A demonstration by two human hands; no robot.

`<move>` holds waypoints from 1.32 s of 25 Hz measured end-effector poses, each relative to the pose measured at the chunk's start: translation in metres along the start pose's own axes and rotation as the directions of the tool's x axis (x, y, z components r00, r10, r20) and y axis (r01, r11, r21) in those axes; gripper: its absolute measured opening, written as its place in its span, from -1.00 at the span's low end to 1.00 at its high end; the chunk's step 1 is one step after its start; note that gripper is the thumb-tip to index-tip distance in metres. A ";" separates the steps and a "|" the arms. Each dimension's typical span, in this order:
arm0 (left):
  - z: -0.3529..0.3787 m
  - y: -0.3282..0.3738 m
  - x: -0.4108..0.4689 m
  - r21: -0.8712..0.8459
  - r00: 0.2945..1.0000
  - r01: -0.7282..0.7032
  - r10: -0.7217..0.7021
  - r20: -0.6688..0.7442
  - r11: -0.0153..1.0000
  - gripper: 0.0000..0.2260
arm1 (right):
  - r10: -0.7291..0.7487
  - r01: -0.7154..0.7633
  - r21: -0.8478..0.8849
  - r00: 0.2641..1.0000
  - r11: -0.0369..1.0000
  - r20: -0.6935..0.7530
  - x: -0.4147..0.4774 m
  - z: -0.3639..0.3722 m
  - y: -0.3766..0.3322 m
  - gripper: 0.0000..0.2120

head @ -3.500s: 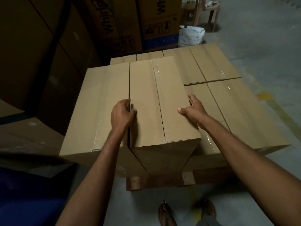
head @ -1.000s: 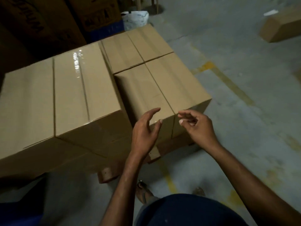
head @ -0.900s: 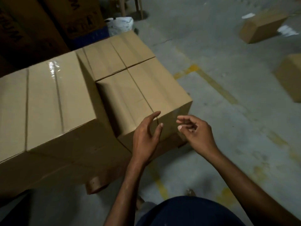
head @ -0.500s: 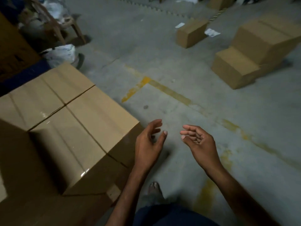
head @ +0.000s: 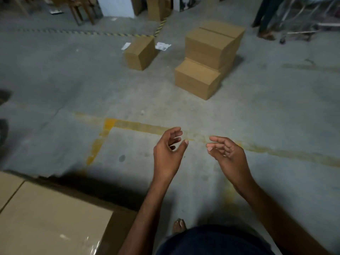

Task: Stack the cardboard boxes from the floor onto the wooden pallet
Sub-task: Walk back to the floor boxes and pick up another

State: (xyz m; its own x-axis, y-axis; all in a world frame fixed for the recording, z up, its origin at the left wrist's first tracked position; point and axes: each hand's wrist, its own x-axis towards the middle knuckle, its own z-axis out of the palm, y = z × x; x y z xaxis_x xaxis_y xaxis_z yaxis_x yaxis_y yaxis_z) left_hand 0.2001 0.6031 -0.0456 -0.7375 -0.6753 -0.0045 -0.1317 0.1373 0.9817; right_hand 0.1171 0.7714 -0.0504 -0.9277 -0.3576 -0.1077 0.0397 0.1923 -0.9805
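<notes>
Out on the concrete floor a single cardboard box (head: 140, 53) lies by itself. To its right stands a small pile of boxes: a low box (head: 197, 78) in front and a taller stack (head: 213, 44) behind it. At the bottom left is a corner of the taped boxes stacked earlier (head: 49, 221); the pallet under them is hidden. My left hand (head: 168, 155) and my right hand (head: 228, 157) hang in the air in front of me, fingers loosely curled, holding nothing.
A faded yellow line (head: 139, 126) crosses the floor. Paper scraps (head: 162, 46) lie by the single box. Chair legs (head: 82, 13) and a white panel (head: 116, 6) stand at the back. A person's legs (head: 265, 17) and a metal cart (head: 301, 24) are at the far right.
My view has swung right, away from the stacked boxes toward the loose boxes on the floor. Both hands left the stack and now hover empty in front of me.
</notes>
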 end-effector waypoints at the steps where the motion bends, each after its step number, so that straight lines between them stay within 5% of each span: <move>1: 0.012 0.003 0.022 -0.012 1.000 0.001 -0.001 0.022 1.000 -0.67 | 0.002 -0.002 0.001 0.999 1.000 -0.035 0.019 -0.006 -0.001 -0.74; 7: 0.096 0.004 0.140 -0.047 0.998 0.012 -0.009 0.070 0.999 -0.71 | 0.013 -0.008 0.036 0.991 0.999 -0.135 0.153 -0.045 0.005 -0.74; 17: 0.243 0.045 0.340 -0.059 1.000 -0.005 0.005 -0.001 0.998 -0.73 | -0.029 0.028 -0.009 0.999 1.000 -0.014 0.423 -0.113 -0.028 -0.76; 33: 0.318 0.038 0.717 0.016 0.996 0.083 -0.084 0.034 0.996 -0.74 | 0.064 -0.064 -0.029 0.998 0.998 0.005 0.785 -0.053 -0.050 -0.75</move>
State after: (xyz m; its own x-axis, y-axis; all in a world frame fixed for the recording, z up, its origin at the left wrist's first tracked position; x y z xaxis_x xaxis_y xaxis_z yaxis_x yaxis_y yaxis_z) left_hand -0.5440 0.3542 -0.0723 -0.7463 -0.6590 -0.0932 -0.2034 0.0925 0.9747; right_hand -0.6324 0.5297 -0.0770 -0.9215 -0.3488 -0.1709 0.0879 0.2412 -0.9665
